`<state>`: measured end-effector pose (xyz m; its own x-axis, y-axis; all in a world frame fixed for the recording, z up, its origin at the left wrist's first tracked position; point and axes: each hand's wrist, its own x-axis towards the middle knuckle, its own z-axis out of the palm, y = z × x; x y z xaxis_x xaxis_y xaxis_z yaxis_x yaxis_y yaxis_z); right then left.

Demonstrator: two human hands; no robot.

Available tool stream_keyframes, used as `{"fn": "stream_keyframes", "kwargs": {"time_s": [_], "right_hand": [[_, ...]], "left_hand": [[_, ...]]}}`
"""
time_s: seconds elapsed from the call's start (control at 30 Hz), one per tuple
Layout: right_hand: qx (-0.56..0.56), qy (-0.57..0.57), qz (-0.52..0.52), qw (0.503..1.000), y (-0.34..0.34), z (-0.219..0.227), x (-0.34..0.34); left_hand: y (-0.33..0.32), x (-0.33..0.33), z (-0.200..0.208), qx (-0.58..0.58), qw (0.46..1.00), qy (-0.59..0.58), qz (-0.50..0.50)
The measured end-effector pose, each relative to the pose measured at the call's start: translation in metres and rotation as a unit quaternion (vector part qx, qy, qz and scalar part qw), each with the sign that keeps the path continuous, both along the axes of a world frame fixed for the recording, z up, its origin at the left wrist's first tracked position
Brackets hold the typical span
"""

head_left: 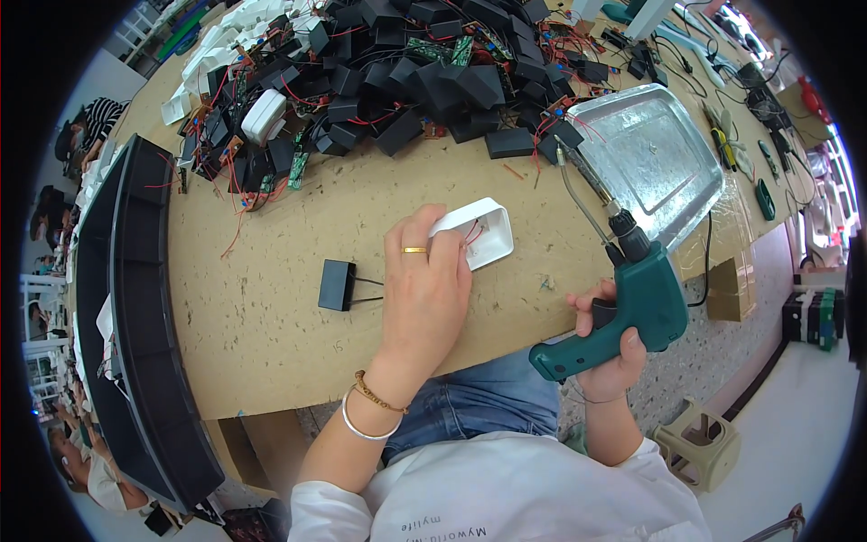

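Note:
My left hand (pixel 423 287) is closed on an open white plastic case (pixel 495 237), gripping its left end just above the table. Thin red wires show inside the case. A black box (pixel 336 285) lies left of this hand, and two dark leads run from it to beneath the hand. My right hand (pixel 616 372) wraps round the handle of a green soldering gun (pixel 655 303), one finger close to its black trigger. The gun's metal tip and a curved feed tube point up and left, over the edge of a shiny metal tray (pixel 712 191).
A large heap of black boxes (pixel 433 86) with red wires and green circuit boards covers the far side. White cases (pixel 230 41) pile up behind it. A long black bin (pixel 149 316) flanks the left edge. Pliers (pixel 720 144) lie right of the tray; a stool (pixel 697 443) stands below.

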<state>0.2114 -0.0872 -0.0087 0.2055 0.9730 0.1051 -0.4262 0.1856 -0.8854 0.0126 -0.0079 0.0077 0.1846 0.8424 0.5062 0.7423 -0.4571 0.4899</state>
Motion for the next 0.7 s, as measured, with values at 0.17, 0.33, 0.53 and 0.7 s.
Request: {"fn": "stream_keyframes", "kwargs": {"time_s": [0.17, 0.33, 0.53, 0.7], "right_hand": [[-0.002, -0.001, -0.004, 1.000, 0.000, 0.000, -0.001], [0.000, -0.009, 0.003, 1.000, 0.000, 0.001, 0.000], [0.007, -0.014, 0.010, 1.000, 0.001, 0.001, 0.002], [0.005, -0.003, 0.011, 1.000, 0.002, 0.000, 0.000]], "left_hand": [[-0.001, 0.000, 0.000, -0.005, 1.000, -0.007, -0.001], [-0.006, -0.003, 0.006, -0.029, 0.998, -0.046, -0.028], [-0.010, -0.015, 0.013, -0.043, 0.998, 0.025, -0.026], [-0.002, -0.029, 0.013, -0.059, 0.998, 0.021, -0.021]]}}
